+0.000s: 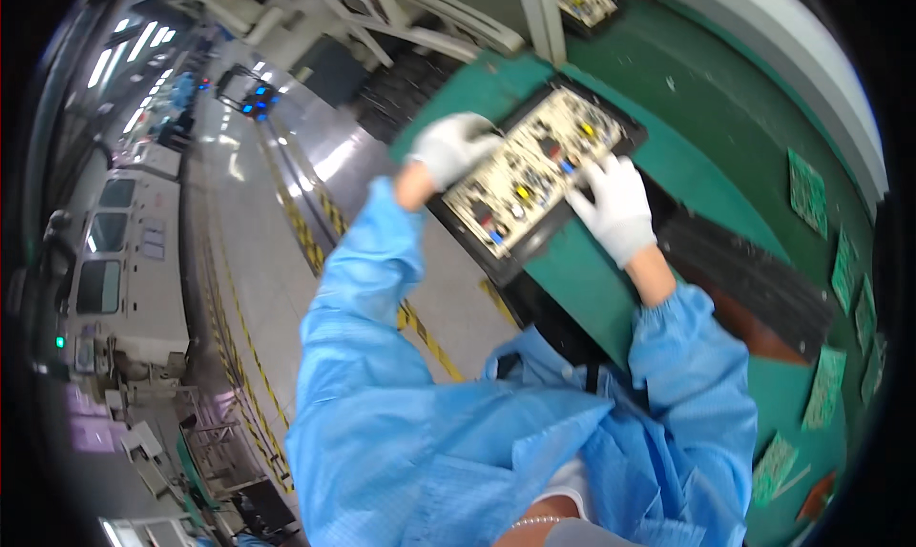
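Note:
A cream circuit board (504,221) with yellow, blue, red and black parts lies in a black rectangular tray (625,125). The tray sits aslant on a green bench top. My left hand (452,150), in a white glove, is curled against the tray's left long edge, seemingly gripping it; the fingertips are blurred. On the opposite side, my right hand (615,208), also gloved in white, reaches over the tray's edge. Its thumb and fingers are apart and touch or hover just above the board's right edge; no held part shows.
A long dark bar (749,275) lies on the bench to the right. Several green circuit boards (807,192) lie along the far right. Another loaded tray (584,1) is at the top. Left of the bench is a grey floor (353,289) with yellow-black tape and a white machine (138,251).

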`<state>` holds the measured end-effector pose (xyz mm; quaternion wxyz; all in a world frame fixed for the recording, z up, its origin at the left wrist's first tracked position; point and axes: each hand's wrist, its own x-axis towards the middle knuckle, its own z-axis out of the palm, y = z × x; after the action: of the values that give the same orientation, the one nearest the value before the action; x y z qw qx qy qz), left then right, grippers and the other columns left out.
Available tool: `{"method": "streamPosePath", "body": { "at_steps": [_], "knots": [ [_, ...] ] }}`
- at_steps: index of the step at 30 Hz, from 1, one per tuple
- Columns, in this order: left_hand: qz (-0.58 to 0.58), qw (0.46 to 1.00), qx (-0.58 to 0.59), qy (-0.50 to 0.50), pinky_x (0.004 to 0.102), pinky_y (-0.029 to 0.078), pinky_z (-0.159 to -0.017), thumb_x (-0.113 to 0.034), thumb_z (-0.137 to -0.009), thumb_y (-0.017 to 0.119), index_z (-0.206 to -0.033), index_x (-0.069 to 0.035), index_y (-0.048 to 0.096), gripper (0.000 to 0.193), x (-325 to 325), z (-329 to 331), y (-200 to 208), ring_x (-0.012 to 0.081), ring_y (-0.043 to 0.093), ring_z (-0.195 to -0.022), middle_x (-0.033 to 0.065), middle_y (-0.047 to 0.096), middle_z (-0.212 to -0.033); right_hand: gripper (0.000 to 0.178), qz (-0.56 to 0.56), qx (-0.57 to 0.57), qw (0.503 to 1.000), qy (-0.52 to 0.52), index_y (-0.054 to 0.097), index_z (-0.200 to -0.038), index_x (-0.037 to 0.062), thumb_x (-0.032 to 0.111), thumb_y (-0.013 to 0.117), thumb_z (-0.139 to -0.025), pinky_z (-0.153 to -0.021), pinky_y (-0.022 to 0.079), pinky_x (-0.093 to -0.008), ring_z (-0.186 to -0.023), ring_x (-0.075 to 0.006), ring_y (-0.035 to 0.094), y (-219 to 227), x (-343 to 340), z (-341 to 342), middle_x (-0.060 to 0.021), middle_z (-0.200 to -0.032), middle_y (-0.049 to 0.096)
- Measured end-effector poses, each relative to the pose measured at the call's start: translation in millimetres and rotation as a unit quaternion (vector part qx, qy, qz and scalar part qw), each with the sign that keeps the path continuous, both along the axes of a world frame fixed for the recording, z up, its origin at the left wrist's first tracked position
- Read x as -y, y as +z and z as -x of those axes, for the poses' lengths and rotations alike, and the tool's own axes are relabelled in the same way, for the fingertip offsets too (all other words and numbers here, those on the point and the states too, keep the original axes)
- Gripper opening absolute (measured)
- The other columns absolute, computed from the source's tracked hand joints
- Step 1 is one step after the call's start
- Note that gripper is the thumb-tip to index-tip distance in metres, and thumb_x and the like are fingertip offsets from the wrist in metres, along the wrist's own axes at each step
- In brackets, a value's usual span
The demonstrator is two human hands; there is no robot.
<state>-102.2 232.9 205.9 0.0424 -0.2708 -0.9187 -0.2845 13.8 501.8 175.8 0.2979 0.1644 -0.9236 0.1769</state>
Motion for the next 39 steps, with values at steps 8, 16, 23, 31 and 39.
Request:
{"method": "streamPosePath", "body": {
  "at_steps": [8,16,23,31,39],
  "knots": [
    [0.102,0.993,-0.044,0.033,0.0418,0.052,-0.083,-0.032,-0.082,0.074,-0.104,-0.003,0.067,0.037,-24.9,33.8,-17.8,0.0351,0.066,-0.094,0.0184,0.068,-0.099,0.027,-0.001,0.050,0.999,-0.006,0.063,-0.084,0.0093,0.033,0.074,-0.078,-0.077,0.047,-0.0429,-0.088,-0.0312,0.056,2.2,6.9,-8.5,-0.0114,-0.092,0.058],
    [0.091,0.991,-0.031,-0.090,0.0378,0.055,-0.083,-0.023,-0.082,0.076,-0.129,-0.009,0.061,0.051,-19.8,48.8,1.2,0.0279,0.069,-0.092,0.0169,0.070,-0.103,0.027,0.002,0.016,1.000,-0.011,0.061,-0.092,0.0087,0.033,0.070,-0.081,-0.078,0.046,-0.0438,-0.090,-0.0322,0.055,-8.8,1.5,8.5,-0.0122,-0.097,0.056],
    [0.250,0.954,-0.012,-0.167,0.0410,0.054,-0.082,-0.017,-0.083,0.074,-0.143,-0.020,0.051,0.065,-36.8,63.5,18.8,0.0331,0.068,-0.091,0.0180,0.069,-0.097,0.025,0.013,0.039,0.999,-0.025,0.063,-0.082,0.0093,0.034,0.070,-0.082,-0.078,0.047,-0.0420,-0.087,-0.0299,0.056,-12.1,-2.8,6.1,-0.0113,-0.093,0.056],
    [0.146,0.985,-0.019,-0.088,0.0375,0.051,-0.096,-0.043,-0.089,0.071,-0.132,-0.001,0.058,0.062,-77.7,124.0,11.6,0.0299,0.067,-0.108,0.0194,0.069,-0.118,0.026,0.009,0.019,0.999,-0.026,0.063,-0.083,0.0092,0.034,0.070,-0.083,-0.078,0.048,-0.0419,-0.087,-0.0293,0.057,-10.3,3.0,0.3,-0.0107,-0.092,0.056],
    [0.222,0.969,-0.106,-0.007,0.0425,0.051,-0.093,-0.038,-0.091,0.062,-0.115,-0.006,0.067,0.041,-138.5,122.2,2.5,0.0361,0.065,-0.106,0.0191,0.069,-0.114,0.025,0.003,0.022,0.999,-0.031,0.061,-0.085,0.0104,0.034,0.070,-0.082,-0.075,0.046,-0.0413,-0.085,-0.0287,0.056,-11.8,-0.1,1.0,-0.0096,-0.092,0.055]
  ]
}}
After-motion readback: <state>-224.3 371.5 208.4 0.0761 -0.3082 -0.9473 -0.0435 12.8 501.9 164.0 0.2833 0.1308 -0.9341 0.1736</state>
